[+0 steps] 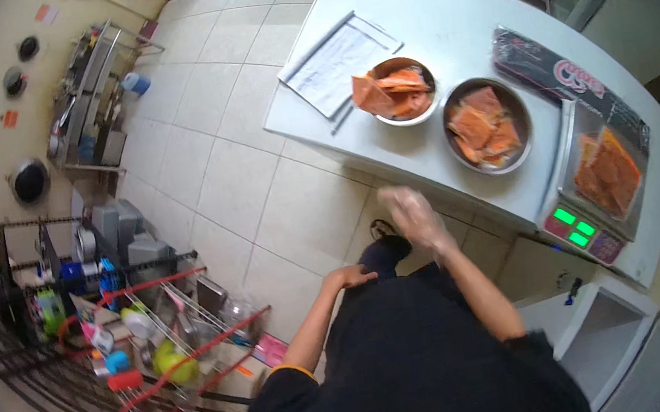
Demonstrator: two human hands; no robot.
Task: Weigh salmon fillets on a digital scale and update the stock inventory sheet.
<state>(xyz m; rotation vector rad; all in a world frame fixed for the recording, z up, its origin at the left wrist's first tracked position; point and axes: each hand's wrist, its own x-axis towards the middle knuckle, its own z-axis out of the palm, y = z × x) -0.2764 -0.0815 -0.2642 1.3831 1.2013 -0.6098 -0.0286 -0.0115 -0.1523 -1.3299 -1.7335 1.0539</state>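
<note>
My right hand (414, 215), in a clear plastic glove and slightly blurred, is in the air just off the near edge of the white table (332, 141). It holds nothing that I can make out. Bare, my left hand (354, 276) rests by my thigh. Two metal bowls stand on the table: the smaller bowl (410, 121) and the larger bowl (527, 136), both with flat packs of orange-red food in clear plastic. Similar orange packs (609, 171) lie on the pan of a digital scale (584, 237) with lit green displays.
Written papers (339, 62) lie on the table's far left corner. A plastic-wrapped black box (565, 75) lies behind the scale. At lower left stands a black metal rack (39, 375) beside a red-edged basket (198, 356) of mixed items. A steel shelf (87, 102) is along the wall.
</note>
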